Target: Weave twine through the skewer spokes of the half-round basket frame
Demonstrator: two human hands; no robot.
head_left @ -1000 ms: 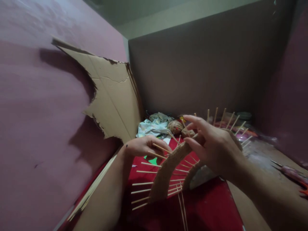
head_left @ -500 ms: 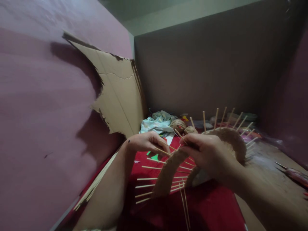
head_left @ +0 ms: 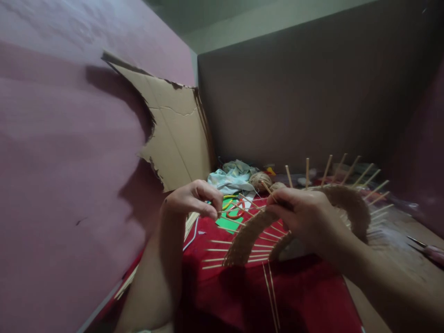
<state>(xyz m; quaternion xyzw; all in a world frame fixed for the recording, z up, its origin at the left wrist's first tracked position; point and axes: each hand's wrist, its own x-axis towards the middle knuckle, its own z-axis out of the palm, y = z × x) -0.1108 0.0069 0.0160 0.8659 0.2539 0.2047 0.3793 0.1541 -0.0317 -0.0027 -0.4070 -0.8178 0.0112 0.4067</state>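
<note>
A curved woven piece (head_left: 241,245), brown twine worked around pale sticks, arches over red cloth, its stick ends fanning outward. On its upper rim my right hand (head_left: 301,210) is closed, thumb and fingers pinching the woven edge beside an upright wooden stick (head_left: 267,188). My left hand (head_left: 201,201) is held out to the left of the piece, fingertips pressed together. From them a thin strand of twine (head_left: 231,211) runs toward the rim near my right hand. The part under my right fingers is hidden.
Scissors with red handles (head_left: 236,210) lie on green paper (head_left: 227,224) behind the sticks. Farther back are a ball of twine (head_left: 259,180) and crumpled light-blue cloth (head_left: 232,175). Torn cardboard (head_left: 176,134) leans on the left wall. A pointed tool (head_left: 432,252) lies at right.
My left hand has moved left, away from the rim, drawing the strand out. My right hand keeps its grip on the edge. The view has shifted slightly, and the scissors are now uncovered.
</note>
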